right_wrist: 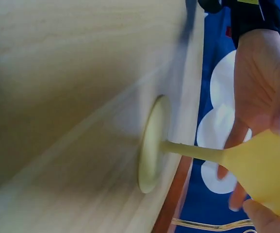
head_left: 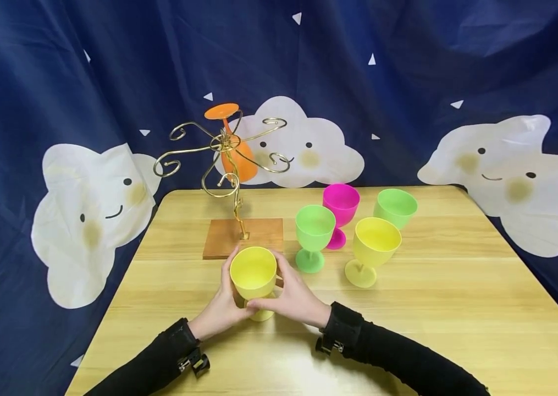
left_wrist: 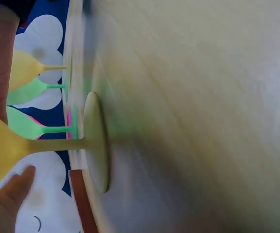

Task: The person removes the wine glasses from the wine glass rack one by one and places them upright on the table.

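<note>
**One goblet hung, one in hand, four waiting**

Between the fingers of both hands: yellow goblet [head_left: 254, 275], upright, foot resting on the wooden table [head_left: 457, 308], just short of the rack's wooden base [head_left: 242, 237]. Left hand [head_left: 221, 308] curled round the bowl's left side and stem; right hand [head_left: 291, 297] wrapped round the right side, thumb across the lower bowl. Confirmed from both wrist views: foot [left_wrist: 96, 143] flat on the tabletop, fingertips [right_wrist: 234, 194] pressed to the bowl, nothing lifted yet.

Beyond the fingertips: gold wire rack [head_left: 224, 159] with curled arms, carrying one orange goblet [head_left: 239, 148] hung upside down by its foot. Judged from that: hanging barely begun, one done, the held goblet next, the rest untouched.

Right of the right hand's fingers, standing loose on the table: green goblet [head_left: 314, 236] nearest, second yellow goblet [head_left: 373, 250] beside it, pink goblet [head_left: 340, 212] and second green goblet [head_left: 395, 208] behind.

Count: six goblets — two yellow, two green, one pink, one orange. One rack, five arms apparently free, exact number hard to tell.
</note>
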`<state>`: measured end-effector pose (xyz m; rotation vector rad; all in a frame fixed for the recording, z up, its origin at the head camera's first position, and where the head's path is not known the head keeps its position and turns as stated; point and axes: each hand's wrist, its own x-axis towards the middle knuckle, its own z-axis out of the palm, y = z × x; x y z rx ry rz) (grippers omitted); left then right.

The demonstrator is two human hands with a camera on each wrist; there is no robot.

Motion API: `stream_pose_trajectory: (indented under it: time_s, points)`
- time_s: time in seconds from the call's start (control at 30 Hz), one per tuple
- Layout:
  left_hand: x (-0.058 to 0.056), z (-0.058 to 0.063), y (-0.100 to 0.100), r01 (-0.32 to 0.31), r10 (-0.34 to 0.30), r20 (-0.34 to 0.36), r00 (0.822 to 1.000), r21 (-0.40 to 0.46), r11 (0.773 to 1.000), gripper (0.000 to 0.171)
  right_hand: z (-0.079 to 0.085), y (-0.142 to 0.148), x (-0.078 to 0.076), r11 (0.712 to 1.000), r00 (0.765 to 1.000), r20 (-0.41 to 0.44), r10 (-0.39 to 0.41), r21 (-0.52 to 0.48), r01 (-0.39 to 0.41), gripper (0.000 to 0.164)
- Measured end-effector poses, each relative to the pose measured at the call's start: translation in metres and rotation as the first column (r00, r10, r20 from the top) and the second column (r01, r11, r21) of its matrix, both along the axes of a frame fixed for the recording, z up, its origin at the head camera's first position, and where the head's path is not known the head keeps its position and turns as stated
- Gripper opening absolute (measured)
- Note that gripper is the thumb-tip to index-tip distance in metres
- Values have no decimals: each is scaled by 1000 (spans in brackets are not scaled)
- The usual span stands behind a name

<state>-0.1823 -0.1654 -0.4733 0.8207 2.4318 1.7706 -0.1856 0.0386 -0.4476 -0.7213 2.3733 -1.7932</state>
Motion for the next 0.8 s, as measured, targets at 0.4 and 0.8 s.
stream_pose_trajectory:
  time_s: [0.4, 0.8]
  points:
    - [10, 99, -18, -141, 90, -756, 648, -3, 990, 74, 66, 36, 5, 996, 919, -386, 77, 71, -54, 99]
    - [-54, 293, -5, -369, 150, -898, 413, -14, 929, 26, 164, 36, -54, 956, 487, -872, 49, 182, 230, 48]
